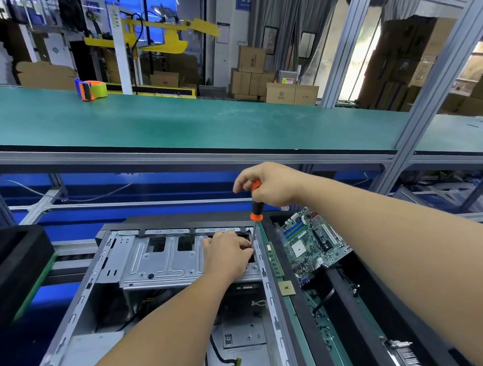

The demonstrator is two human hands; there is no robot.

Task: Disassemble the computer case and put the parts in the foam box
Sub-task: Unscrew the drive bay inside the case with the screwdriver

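Squarely ahead on the desk (66,244), open computer case (146,306): heavy, stiff sheet steel with sharp edges, probably best lifted by its frame rails. Alongside to the right, foam box (369,311), already holding motherboard (314,240), fragile, for edge handling only. Inside the case, drive bracket (159,261), light and rigid. Right hand (272,184) raised, wrapped around upright screwdriver (256,207); left hand (228,251) low, fingers pinching near the tip at the bracket's corner.

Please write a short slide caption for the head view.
Right hand drives a screwdriver into the open computer case; left hand steadies its tip.
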